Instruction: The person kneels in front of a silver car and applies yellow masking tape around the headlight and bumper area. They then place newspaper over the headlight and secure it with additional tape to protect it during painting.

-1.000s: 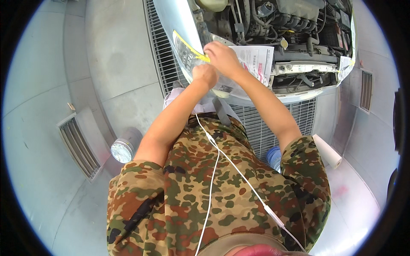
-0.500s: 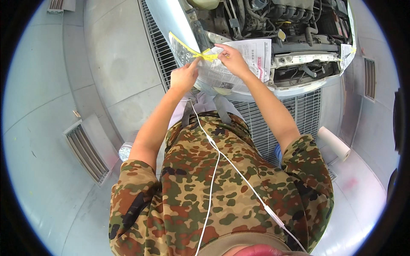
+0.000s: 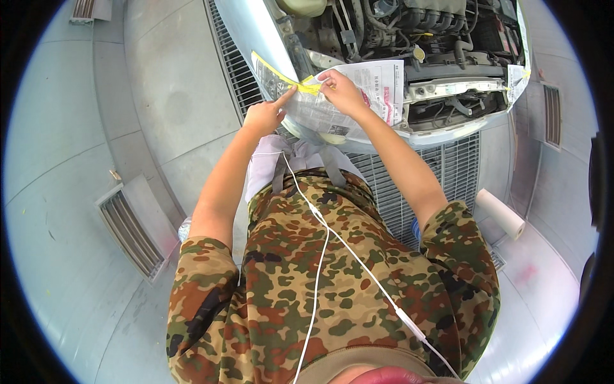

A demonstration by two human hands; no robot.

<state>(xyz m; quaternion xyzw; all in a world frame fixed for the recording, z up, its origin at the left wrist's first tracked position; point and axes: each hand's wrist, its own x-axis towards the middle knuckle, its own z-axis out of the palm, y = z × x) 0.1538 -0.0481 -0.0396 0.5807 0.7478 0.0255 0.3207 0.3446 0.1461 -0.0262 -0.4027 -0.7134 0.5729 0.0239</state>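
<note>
Newspaper sheets (image 3: 377, 86) cover the front corner of a light-coloured car (image 3: 246, 32), with yellow masking tape (image 3: 275, 72) along their left edge. My left hand (image 3: 263, 118) reaches in from the left; its index finger is stretched out and presses on the tape, and the other fingers curl under. My right hand (image 3: 342, 93) is closed at the right end of a short tape piece over the paper, thumb and fingertips pinched together. The exact grip at its fingertips is partly hidden.
Beyond the paper lies the uncovered engine bay (image 3: 416, 38). A floor grate (image 3: 441, 173) runs under the car's front. A white paper roll (image 3: 500, 214) lies at the right. A white cable (image 3: 323, 224) hangs down my camouflage shirt.
My left hand has shifted slightly left and down, its index finger now straighter on the tape. My right hand's raised index finger has folded in, and the hand has moved a little left.
</note>
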